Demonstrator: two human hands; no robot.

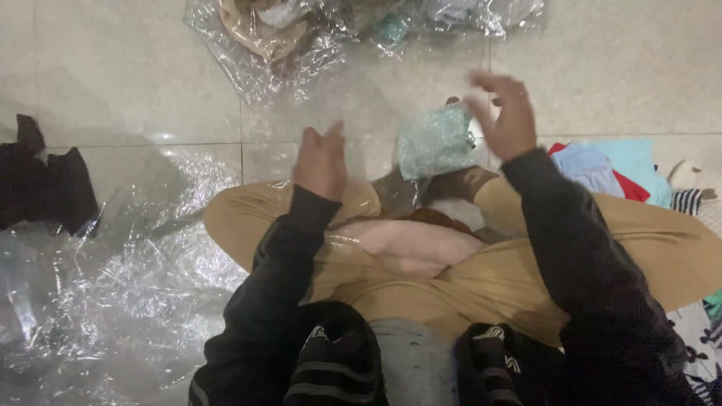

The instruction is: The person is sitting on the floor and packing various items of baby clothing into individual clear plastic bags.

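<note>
I sit cross-legged on a tiled floor in tan trousers point(662, 248) and black sleeves. My left hand point(320, 162) is raised over my left knee, palm flat, fingers up, holding nothing. My right hand point(505, 114) is higher and blurred, with its fingers spread and curled. A small pale green patterned cloth point(436, 141) hangs just left of that hand, its upper corner at the thumb; whether the hand grips it is unclear. In my lap lies a clear plastic wrap over a pink cloth point(410, 244), with brown and white cloth point(444, 203) behind it.
A clear plastic bag point(301, 41) with clothes inside lies on the floor ahead. Crumpled clear plastic sheeting point(135, 263) covers the floor at left, beside a dark garment point(45, 184). A pile of blue, red and teal clothes point(617, 169) sits at right.
</note>
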